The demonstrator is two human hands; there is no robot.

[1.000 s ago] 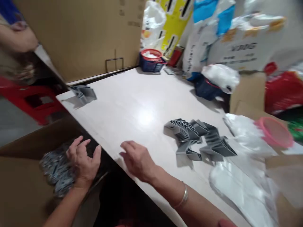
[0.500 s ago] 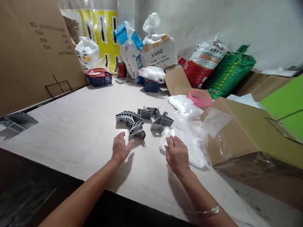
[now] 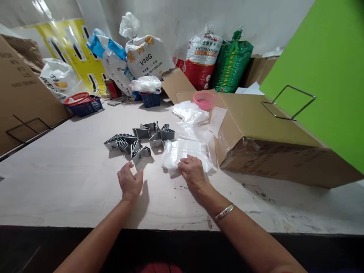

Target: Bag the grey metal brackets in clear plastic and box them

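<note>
A heap of grey bent metal brackets (image 3: 136, 139) lies on the pale table (image 3: 71, 178), some nested in a fanned stack. My left hand (image 3: 130, 182) hovers just in front of the nearest bracket, fingers apart and holding nothing. My right hand (image 3: 193, 171) rests with its fingertips on a stack of clear plastic bags (image 3: 184, 151) to the right of the brackets, fingers bent on the plastic. A metal bangle (image 3: 224, 212) circles my right wrist.
A long cardboard box (image 3: 270, 144) lies at the right with a green board (image 3: 321, 76) above it. A pink bowl (image 3: 204, 99), blue baskets (image 3: 85, 105) and filled sacks (image 3: 148, 57) stand at the back. Brown cardboard (image 3: 19, 98) leans at the left.
The view swung right from the box at the table's left side. My left hand left that box and came beside the brackets; my right hand moved onto the plastic bags.
</note>
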